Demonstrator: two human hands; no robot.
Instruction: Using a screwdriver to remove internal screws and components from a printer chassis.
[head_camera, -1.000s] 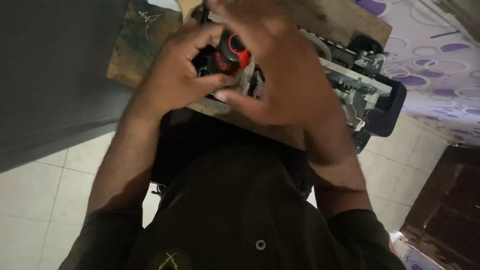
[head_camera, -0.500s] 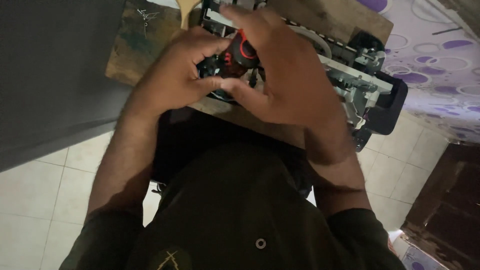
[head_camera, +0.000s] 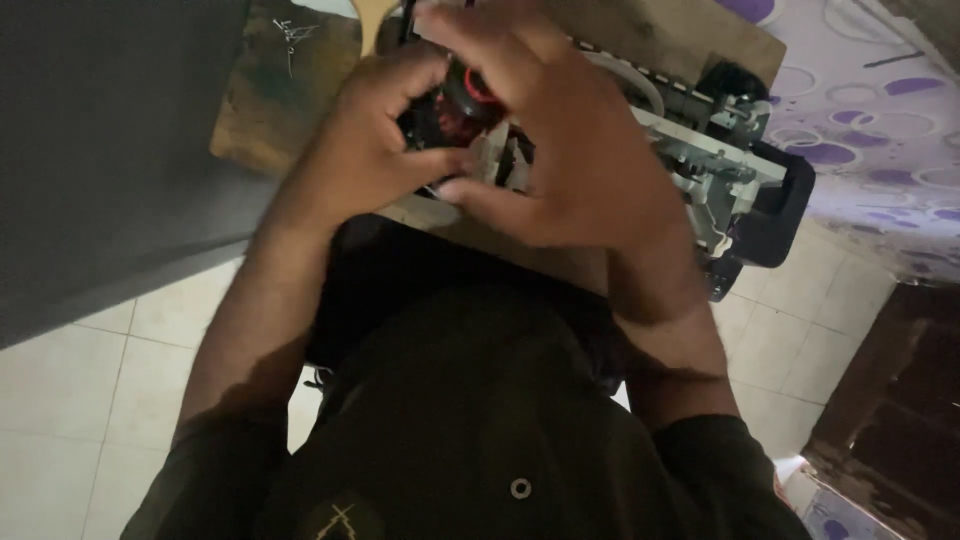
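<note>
Near the top centre of the frame, your left hand (head_camera: 375, 150) and right hand (head_camera: 575, 150) together pinch a small red-and-black part (head_camera: 462, 105) above the wooden bench (head_camera: 280, 100).

Landmark: wooden board (head_camera: 262, 105), worn and stained. Right of the board: patterned cloth (head_camera: 870, 120), white with purple rings. Below the board: pale tiled floor (head_camera: 70, 400). Left of the board: grey panel (head_camera: 100, 150). Far lower right: dark wooden furniture (head_camera: 900, 410).

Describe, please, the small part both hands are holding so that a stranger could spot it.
Start at the opened grey machine on the wooden board. Above its left end, the left hand and right hand pinch a small black cylindrical part with a red ring, the only red there.
</note>
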